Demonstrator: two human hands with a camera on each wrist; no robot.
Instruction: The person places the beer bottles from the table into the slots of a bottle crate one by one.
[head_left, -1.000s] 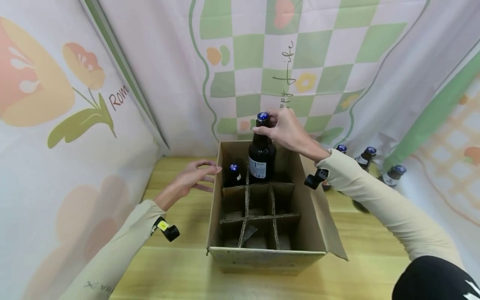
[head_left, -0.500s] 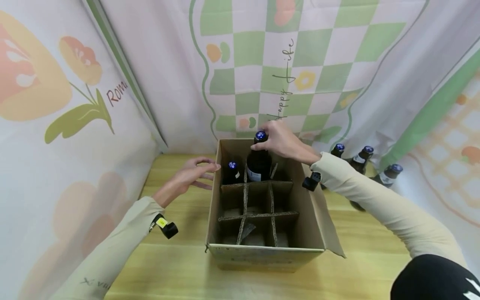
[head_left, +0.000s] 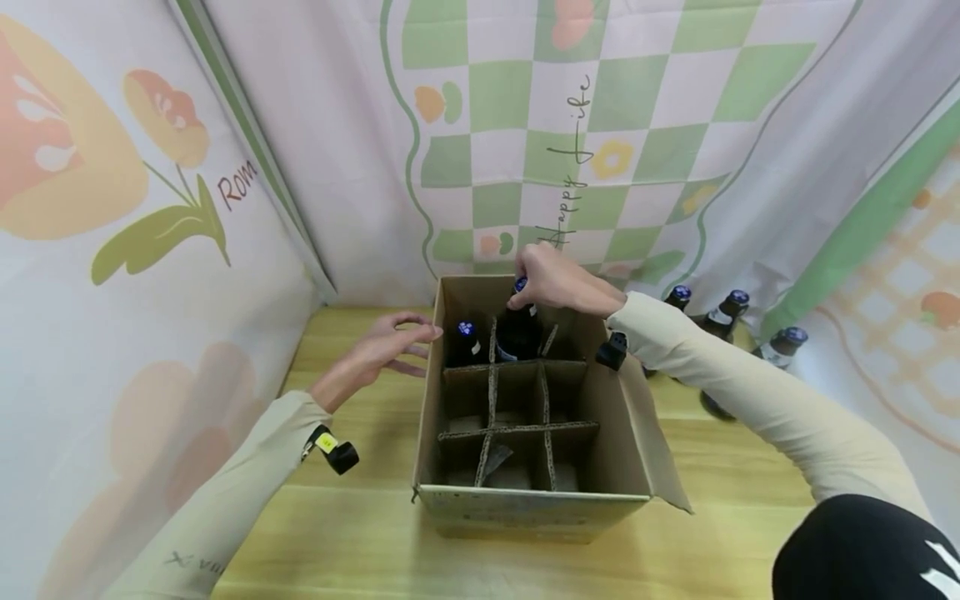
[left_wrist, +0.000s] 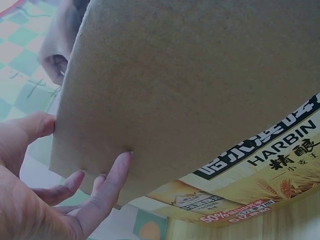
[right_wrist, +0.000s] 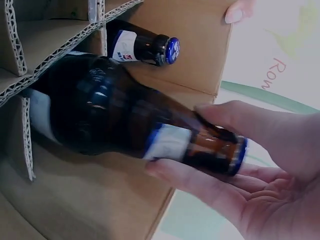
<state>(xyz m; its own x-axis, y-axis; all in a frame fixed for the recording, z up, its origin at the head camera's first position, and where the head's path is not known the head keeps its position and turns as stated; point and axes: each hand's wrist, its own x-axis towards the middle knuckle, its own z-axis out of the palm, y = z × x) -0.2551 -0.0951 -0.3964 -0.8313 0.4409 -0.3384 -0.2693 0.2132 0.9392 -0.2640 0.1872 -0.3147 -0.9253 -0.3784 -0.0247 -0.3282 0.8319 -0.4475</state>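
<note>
My right hand [head_left: 555,277] grips a dark beer bottle [right_wrist: 120,112] by its neck, below the blue cap. The bottle's lower part is down in the back middle compartment of the cardboard box [head_left: 532,512]. Another blue-capped bottle [head_left: 467,343] stands in the back left compartment. Against the box's left wall rests my left hand [head_left: 386,343], its fingers extended; in the left wrist view the fingertips [left_wrist: 122,159] touch the folded-down flap. The bottle's base is hidden by the dividers [head_left: 517,430].
Several more capped bottles [head_left: 723,315] stand on the wooden table [head_left: 345,517] to the right of the box. A box flap [head_left: 660,442] sticks out on the right side. Printed curtains [head_left: 525,108] hang behind and at both sides.
My right hand has lowered the bottle from above the box down into the back middle compartment. My left hand has stayed at the left wall.
</note>
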